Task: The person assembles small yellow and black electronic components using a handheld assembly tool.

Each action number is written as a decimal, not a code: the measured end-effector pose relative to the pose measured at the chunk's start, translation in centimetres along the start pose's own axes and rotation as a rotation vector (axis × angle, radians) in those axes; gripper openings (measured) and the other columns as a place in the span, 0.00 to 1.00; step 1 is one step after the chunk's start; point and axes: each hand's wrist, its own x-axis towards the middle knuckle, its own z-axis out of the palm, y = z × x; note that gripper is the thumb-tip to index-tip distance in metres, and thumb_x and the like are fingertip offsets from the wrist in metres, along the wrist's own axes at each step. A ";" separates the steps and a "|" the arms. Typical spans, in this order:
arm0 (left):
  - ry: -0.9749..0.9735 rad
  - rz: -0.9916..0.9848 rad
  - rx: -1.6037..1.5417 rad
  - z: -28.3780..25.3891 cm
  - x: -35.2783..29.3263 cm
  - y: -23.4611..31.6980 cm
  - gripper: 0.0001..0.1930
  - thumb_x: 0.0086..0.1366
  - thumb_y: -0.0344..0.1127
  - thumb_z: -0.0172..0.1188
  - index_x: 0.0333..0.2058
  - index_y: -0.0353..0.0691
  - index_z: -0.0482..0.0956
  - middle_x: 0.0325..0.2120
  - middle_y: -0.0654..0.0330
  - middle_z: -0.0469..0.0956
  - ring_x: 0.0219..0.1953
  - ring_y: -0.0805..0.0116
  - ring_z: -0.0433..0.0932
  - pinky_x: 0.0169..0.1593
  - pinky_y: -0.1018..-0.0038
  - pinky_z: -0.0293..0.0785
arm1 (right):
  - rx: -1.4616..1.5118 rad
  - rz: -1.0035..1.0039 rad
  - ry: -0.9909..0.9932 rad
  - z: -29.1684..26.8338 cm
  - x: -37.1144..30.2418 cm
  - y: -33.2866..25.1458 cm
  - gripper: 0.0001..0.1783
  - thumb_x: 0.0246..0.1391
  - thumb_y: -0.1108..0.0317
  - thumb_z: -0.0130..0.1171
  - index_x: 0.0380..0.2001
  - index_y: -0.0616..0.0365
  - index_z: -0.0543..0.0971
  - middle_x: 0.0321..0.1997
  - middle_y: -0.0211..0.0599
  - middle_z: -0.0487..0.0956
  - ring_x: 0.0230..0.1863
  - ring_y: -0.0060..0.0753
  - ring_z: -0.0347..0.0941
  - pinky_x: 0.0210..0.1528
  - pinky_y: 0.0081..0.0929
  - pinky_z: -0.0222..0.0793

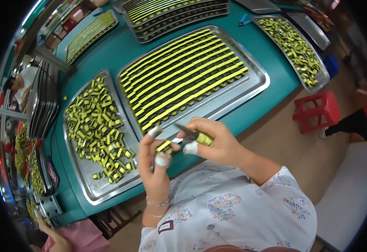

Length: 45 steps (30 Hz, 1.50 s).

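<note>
Just in front of the near side of the middle tray [257, 78], a part [165, 146] is clamped between the taped thumb and fingers of the left hand [154, 174]. Beside it, a tool [205, 139] is gripped by the right hand [222, 145], its fingers closed around the handle. Loose parts [94, 119] are spread left of the middle tray; a stool [329, 107] is seen to its right.

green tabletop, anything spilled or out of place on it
Yes: one small yellow-green piece lies alone on the green tabletop, just left of the silver metal tray of loose yellow-and-black blocks. It looks stray because those similar-coloured blocks lie inside the tray.
</note>
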 end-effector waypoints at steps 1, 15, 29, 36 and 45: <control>-0.111 -0.077 -0.054 -0.8 0.0 -0.3 0.30 0.65 0.42 0.55 0.59 0.31 0.57 0.38 0.59 0.75 0.29 0.82 0.66 0.30 0.85 0.60 | 0.178 0.060 0.029 0.5 -0.1 0.3 0.13 0.50 0.70 0.62 0.40 0.61 0.76 0.33 0.32 0.75 0.34 0.25 0.72 0.36 0.23 0.66; -0.112 0.037 0.033 -1.7 -0.1 -1.2 0.20 0.70 0.40 0.45 0.57 0.37 0.61 0.34 0.59 0.73 0.25 0.80 0.63 0.28 0.84 0.59 | 0.701 0.298 -0.082 1.0 -0.4 1.1 0.16 0.58 0.64 0.57 0.46 0.61 0.73 0.33 0.30 0.76 0.31 0.16 0.71 0.30 0.14 0.64; 0.077 0.031 -0.840 0.4 1.5 -0.8 0.34 0.64 0.64 0.41 0.56 0.39 0.60 0.54 0.49 0.67 0.58 0.56 0.65 0.63 0.48 0.56 | 0.231 -0.049 0.043 3.1 0.0 -0.1 0.16 0.48 0.79 0.57 0.43 0.63 0.74 0.42 0.36 0.73 0.41 0.26 0.71 0.44 0.23 0.67; 0.084 0.117 -0.422 1.5 1.2 -0.7 0.43 0.61 0.72 0.33 0.59 0.38 0.55 0.59 0.45 0.61 0.63 0.51 0.58 0.65 0.52 0.50 | -0.117 -0.172 0.066 3.5 0.1 -0.5 0.26 0.36 0.85 0.59 0.44 0.58 0.76 0.41 0.40 0.72 0.38 0.38 0.75 0.38 0.27 0.72; -0.024 0.286 -0.121 1.0 1.4 -1.4 0.51 0.57 0.77 0.28 0.65 0.39 0.45 0.65 0.42 0.50 0.68 0.48 0.49 0.68 0.54 0.40 | -0.123 -0.145 0.035 3.0 0.4 -0.9 0.24 0.33 0.84 0.60 0.40 0.59 0.78 0.37 0.40 0.73 0.35 0.37 0.74 0.35 0.27 0.70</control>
